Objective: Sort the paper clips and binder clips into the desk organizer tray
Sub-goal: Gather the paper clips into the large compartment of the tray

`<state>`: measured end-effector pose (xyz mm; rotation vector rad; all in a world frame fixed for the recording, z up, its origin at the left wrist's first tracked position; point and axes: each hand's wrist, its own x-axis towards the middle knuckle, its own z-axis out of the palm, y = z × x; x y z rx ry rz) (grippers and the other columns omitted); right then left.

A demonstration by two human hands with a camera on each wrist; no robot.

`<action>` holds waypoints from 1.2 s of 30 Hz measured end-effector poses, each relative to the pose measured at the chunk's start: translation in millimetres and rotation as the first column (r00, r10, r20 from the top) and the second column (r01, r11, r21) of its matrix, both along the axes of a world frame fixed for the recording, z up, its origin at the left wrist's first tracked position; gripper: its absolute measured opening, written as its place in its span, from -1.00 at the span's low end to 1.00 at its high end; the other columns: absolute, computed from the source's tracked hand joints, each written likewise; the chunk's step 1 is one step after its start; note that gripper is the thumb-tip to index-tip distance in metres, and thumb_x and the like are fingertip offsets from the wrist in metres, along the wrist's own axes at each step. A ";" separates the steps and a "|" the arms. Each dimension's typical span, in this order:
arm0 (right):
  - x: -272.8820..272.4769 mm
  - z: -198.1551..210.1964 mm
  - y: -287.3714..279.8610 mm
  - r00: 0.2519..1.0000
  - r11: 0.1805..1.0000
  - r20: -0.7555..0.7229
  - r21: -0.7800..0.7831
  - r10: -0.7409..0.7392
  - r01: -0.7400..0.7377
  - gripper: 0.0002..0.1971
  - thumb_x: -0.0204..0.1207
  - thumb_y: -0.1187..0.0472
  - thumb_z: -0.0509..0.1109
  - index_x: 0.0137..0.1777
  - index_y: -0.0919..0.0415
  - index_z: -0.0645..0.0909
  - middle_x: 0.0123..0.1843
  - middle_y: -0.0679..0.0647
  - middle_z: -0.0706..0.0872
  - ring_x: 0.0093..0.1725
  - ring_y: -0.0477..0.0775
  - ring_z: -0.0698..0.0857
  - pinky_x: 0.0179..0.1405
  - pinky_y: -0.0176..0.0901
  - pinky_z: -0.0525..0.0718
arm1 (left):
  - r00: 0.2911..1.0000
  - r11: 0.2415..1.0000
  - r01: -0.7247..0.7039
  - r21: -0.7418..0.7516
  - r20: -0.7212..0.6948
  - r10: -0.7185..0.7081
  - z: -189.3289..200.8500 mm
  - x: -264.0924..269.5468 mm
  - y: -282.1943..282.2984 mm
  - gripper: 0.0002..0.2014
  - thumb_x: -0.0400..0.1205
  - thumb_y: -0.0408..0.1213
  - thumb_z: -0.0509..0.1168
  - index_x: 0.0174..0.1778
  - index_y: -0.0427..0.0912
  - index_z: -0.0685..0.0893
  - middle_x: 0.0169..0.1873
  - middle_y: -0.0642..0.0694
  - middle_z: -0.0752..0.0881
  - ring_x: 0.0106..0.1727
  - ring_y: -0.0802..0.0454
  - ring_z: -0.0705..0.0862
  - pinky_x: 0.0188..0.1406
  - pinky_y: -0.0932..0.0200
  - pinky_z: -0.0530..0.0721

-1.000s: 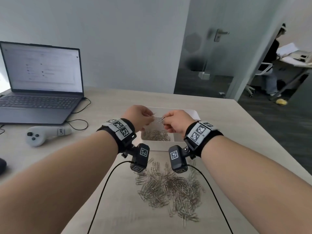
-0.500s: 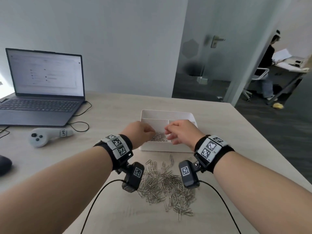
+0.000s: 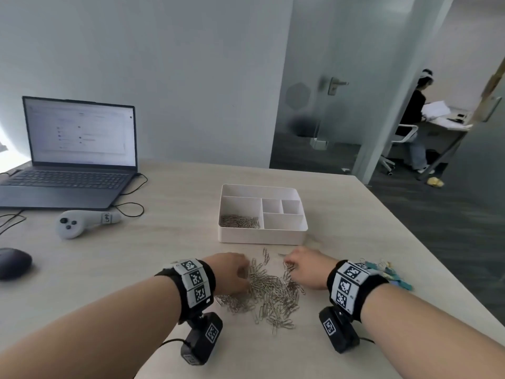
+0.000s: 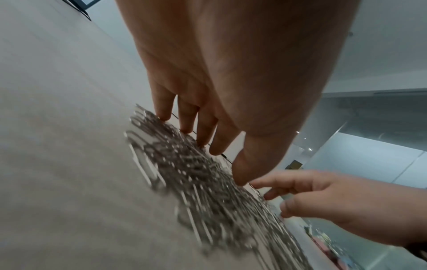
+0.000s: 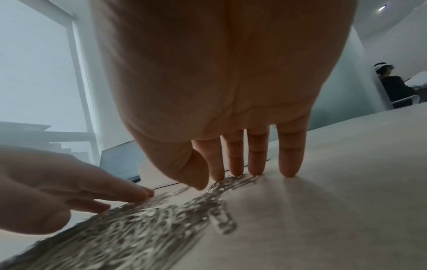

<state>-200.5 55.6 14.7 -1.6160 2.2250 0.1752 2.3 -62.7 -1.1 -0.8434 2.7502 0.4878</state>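
Here, on a pale wooden desk (image 3: 169,242), two bare hands reach down onto a loose pile of silver paper clips (image 3: 269,292) near the viewer. The left hand (image 3: 228,272) rests at the pile's left edge, its fingers (image 4: 184,117) straight and slightly spread, tips touching the clips. The right hand (image 3: 306,265) sits at the pile's far right edge — its fingers (image 5: 256,157) also straight, side by side, tips down on the clips and the desk. Neither hand pinches or holds anything.

Just beyond the pile stands a white tray (image 3: 261,236) with several compartments. Its near left compartment holds a small heap of sorted clips (image 3: 240,221); the other compartments show only white floor.

To the right of the right wrist, partly hidden behind the wristband, lies a cluster of binder clips (image 3: 388,272) in blue and pale tones, on the desk and well apart from the tray.

At the far left an open laptop (image 3: 71,160) faces the viewer. Nearer, left of the tray, lies a grey handheld controller (image 3: 82,221), and a dark mouse (image 3: 13,262) sits at the left edge. Far right, past a glass door (image 3: 322,105), another person (image 3: 415,119) sits at a desk.
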 end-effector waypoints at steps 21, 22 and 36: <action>26.9 -5.0 26.6 0.979 0.994 0.187 -0.048 -0.083 0.093 -0.52 0.34 0.03 0.64 0.24 0.00 0.57 -0.12 -0.13 0.59 -0.40 -0.08 0.60 -0.40 -0.24 0.60 | 0.975 0.976 -0.215 -0.029 0.046 0.216 6.9 26.6 15.1 -0.30 0.36 0.06 0.59 0.43 0.05 0.60 0.22 -0.01 0.69 0.22 -0.03 0.67 0.18 0.06 0.70; 30.3 -6.4 24.7 0.978 0.994 0.198 -0.068 -0.069 0.084 -0.53 0.35 0.06 0.63 0.24 0.01 0.59 -0.15 -0.15 0.57 -0.38 -0.11 0.58 -0.39 -0.26 0.58 | 0.978 0.978 -0.207 -0.026 0.026 0.208 6.1 23.5 18.7 -0.34 0.39 0.03 0.57 0.42 0.04 0.61 0.21 -0.01 0.70 0.21 -0.02 0.67 0.17 0.08 0.69; 36.2 -10.1 24.3 0.993 0.999 0.111 0.008 -0.039 0.038 0.25 0.02 -0.43 0.65 0.71 -0.16 0.14 0.53 0.03 0.26 0.42 0.12 0.55 0.45 0.04 0.58 | 0.969 0.986 -0.160 -0.046 0.181 0.166 15.4 18.8 28.1 0.08 0.09 0.39 0.57 0.55 0.21 0.36 0.34 -0.01 0.38 0.22 -0.15 0.65 0.21 -0.13 0.69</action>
